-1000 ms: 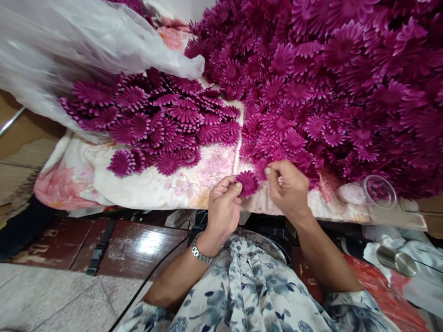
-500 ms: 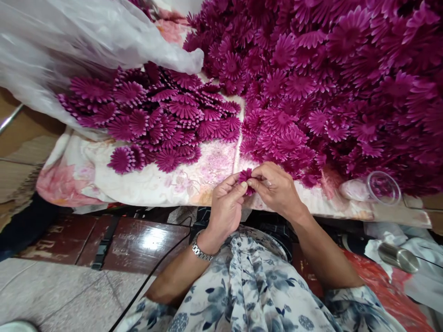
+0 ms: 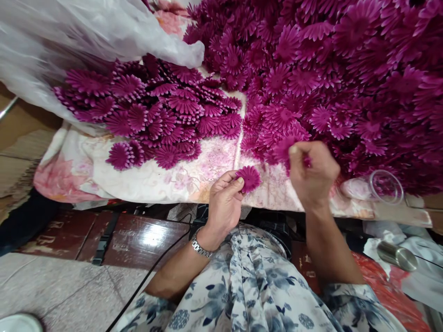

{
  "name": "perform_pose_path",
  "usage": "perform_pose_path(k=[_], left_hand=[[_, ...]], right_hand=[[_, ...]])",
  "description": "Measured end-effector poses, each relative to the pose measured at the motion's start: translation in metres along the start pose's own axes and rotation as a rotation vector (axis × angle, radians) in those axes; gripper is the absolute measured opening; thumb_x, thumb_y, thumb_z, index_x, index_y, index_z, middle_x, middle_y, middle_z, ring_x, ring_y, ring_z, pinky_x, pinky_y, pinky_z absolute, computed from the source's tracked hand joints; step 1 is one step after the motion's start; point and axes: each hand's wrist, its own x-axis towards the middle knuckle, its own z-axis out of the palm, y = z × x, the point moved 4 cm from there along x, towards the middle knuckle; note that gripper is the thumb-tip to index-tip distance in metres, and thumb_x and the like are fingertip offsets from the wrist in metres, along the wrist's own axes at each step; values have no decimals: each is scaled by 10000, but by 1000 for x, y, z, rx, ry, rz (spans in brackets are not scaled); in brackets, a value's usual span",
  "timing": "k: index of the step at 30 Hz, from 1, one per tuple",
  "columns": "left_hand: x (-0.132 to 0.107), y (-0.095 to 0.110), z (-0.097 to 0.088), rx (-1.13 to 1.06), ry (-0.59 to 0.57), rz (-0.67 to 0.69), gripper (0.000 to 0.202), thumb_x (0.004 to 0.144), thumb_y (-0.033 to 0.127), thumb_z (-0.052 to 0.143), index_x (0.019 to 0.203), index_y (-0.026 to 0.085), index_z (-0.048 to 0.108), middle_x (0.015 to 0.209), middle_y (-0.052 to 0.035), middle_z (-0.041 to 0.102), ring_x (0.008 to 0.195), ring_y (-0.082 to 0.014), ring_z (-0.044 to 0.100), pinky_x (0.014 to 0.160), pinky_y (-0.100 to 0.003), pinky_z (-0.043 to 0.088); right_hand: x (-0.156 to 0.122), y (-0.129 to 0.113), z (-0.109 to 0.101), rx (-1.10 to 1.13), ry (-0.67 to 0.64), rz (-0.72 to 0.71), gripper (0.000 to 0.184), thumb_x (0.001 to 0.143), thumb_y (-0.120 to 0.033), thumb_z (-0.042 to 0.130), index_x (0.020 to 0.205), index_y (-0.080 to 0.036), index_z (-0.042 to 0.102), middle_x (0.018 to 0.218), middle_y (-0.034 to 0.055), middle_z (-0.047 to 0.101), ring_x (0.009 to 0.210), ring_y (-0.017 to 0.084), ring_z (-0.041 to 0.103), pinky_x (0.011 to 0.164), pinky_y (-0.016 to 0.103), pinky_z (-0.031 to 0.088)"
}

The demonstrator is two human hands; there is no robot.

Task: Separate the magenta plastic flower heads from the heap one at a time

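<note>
A cloth-covered worktop (image 3: 180,182) carries a big loose heap (image 3: 346,92) of purple flower heads. Left of the heap are a plastic bag (image 3: 104,32) and, below it, a nested pile (image 3: 148,115) of more. At the heap's near edge, the blurred right hand (image 3: 314,170) has curled fingers by a purple shape (image 3: 284,150); whether they grip it, I cannot tell. In front of the heap, the left hand (image 3: 224,198) pinches one round flower (image 3: 249,178), without a long axis, just beyond its fingertips; this hand is nearer it. Worktop surface shows between flower and heap; the worktop's near edge runs close below.
</note>
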Motion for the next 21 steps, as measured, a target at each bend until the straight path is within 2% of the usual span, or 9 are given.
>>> perform_pose_path(k=[2,4,8,10,12,16,19,21], left_hand=[[0,-1,0,-17,-8,-7,151,574,129,732,711,150,673,698,0,667,662,-95,601,701,-227,484],[0,-2,2,-17,-18,-12,159,588,129,730,737,154,681,714,-1,672,676,-93,603,702,-219,483],[-1,-3,6,-8,-57,-38,151,604,144,728,751,140,692,707,-7,673,638,-75,588,648,-183,466],[-2,-3,7,-1,-66,-45,153,602,160,736,748,133,698,707,-15,677,638,-77,591,642,-181,464],[-3,-4,7,12,-60,-39,163,585,164,751,738,135,703,705,-16,682,644,-82,594,642,-182,465],[-3,-5,5,14,-42,-17,168,554,161,777,700,140,697,639,6,665,579,-60,557,587,-164,438],[-2,-5,3,4,-28,-8,167,545,172,786,667,132,679,597,18,639,537,-49,534,553,-156,421],[-2,-4,2,-2,-16,-12,169,545,174,786,666,136,675,616,14,646,560,-59,553,574,-167,439]], right_hand=[[10,10,-8,-143,50,-22,119,846,-233,531,875,-156,618,859,83,610,847,210,559,763,368,445],[11,7,-7,-106,3,-39,167,831,-267,566,943,-153,613,957,113,591,957,245,533,824,404,431],[-13,-25,17,297,-335,-121,73,822,-243,591,847,-180,564,757,28,580,739,153,542,674,280,464],[-24,-37,27,402,-417,-93,67,830,-215,579,796,-186,529,693,-1,559,660,124,526,614,244,449],[-30,-41,32,397,-398,-66,76,842,-189,551,775,-188,517,675,-5,552,644,120,519,606,241,439],[-30,-41,29,318,-319,-112,99,862,-155,491,775,-181,531,654,10,557,634,129,520,621,258,441],[-18,-25,16,210,-178,-103,85,853,-150,498,794,-182,551,668,16,572,640,131,535,612,255,443],[-4,-6,2,26,-39,-62,93,862,-193,497,805,-189,570,675,24,569,653,145,531,623,279,432]])
